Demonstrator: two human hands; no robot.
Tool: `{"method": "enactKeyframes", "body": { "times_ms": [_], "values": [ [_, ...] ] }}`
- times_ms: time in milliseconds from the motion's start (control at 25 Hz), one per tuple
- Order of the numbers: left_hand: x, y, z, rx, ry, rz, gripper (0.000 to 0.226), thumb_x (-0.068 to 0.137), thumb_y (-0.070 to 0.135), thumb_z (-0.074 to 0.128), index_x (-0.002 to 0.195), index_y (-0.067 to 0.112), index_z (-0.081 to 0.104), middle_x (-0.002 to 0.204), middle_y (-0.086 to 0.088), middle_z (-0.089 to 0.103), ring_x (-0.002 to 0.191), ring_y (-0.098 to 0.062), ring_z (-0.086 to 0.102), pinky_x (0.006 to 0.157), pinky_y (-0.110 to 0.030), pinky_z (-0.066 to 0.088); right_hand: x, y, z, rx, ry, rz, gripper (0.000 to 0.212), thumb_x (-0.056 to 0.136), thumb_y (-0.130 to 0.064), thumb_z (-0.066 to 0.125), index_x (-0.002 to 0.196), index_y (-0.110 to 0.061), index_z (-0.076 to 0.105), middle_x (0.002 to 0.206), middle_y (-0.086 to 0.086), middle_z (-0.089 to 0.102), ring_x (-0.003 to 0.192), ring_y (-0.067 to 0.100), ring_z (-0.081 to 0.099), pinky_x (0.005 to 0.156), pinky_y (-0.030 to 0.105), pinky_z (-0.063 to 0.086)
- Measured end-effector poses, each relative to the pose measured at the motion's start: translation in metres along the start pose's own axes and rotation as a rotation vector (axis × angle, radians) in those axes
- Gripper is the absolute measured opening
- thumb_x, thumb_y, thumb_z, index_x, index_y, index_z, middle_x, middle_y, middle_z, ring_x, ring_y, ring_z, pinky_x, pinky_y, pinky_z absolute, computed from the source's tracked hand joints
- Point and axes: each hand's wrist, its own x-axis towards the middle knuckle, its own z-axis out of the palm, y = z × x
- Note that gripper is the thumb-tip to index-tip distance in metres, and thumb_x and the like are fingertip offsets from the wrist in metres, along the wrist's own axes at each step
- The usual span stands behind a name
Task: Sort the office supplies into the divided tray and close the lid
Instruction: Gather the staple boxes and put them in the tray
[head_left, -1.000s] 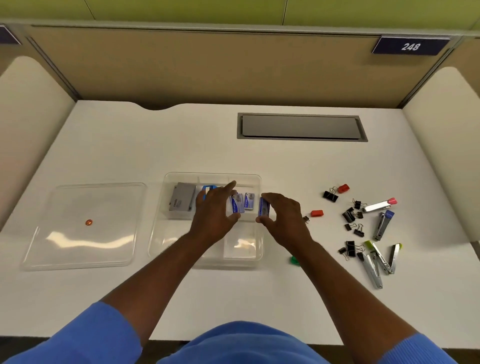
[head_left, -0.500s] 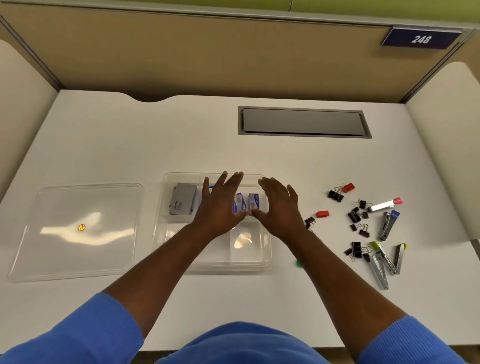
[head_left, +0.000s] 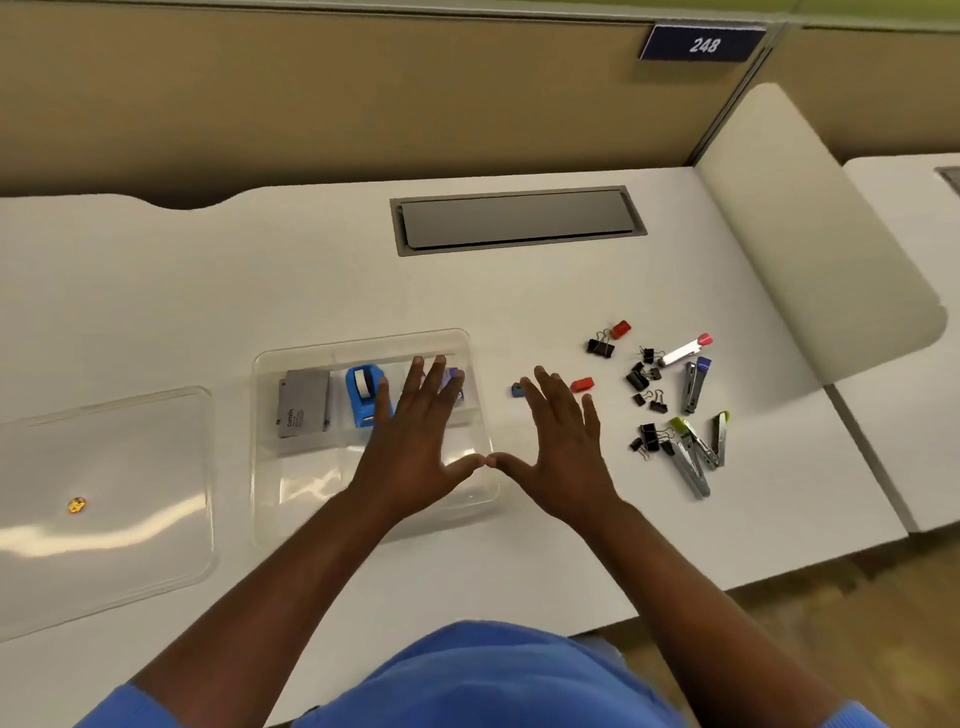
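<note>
Both hands are flat and spread, holding nothing, thumb tips just about touching. The left hand (head_left: 415, 441) is over the right side of the clear divided tray (head_left: 270, 467), the right hand (head_left: 563, 447) over bare desk (head_left: 519, 291) beside it. In the tray's back row: a grey staple box (head_left: 304, 402), a blue tape dispenser (head_left: 363, 392), and something purple mostly hidden by fingers. The lid (head_left: 109, 493) lies off to the left. Binder clips (head_left: 641, 384) and staple removers (head_left: 693, 457) are still loose on the right.
</note>
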Motion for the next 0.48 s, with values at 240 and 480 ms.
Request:
{"method": "enactKeyframes", "body": {
  "times_ms": [240, 480],
  "values": [
    [-0.011, 0.039, 0.018, 0.024, 0.004, 0.06, 0.1, 0.082, 0.08, 0.043, 0.157, 0.032, -0.001, 0.164, 0.004, -0.017, 0.151, -0.019, -0.017, 0.121, -0.052, -0.008, -0.047, 0.035, -0.011, 0.001, 0.023, 0.104, 0.099, 0.081, -0.075, 0.058, 0.157, -0.026, 0.02, 0.167, -0.003, 0.013, 0.155, 0.012, 0.003, 0.124, 0.048, -0.001],
    [-0.009, 0.097, 0.046, 0.011, -0.011, -0.001, 0.093, 0.086, 0.074, 0.044, 0.157, 0.033, 0.001, 0.165, 0.005, -0.011, 0.151, -0.015, -0.017, 0.121, -0.054, -0.004, -0.055, 0.095, -0.024, -0.012, -0.045, 0.027, 0.095, 0.084, -0.074, 0.053, 0.158, -0.025, 0.02, 0.168, -0.002, 0.012, 0.155, 0.014, 0.003, 0.123, 0.056, 0.006]
  ]
}}
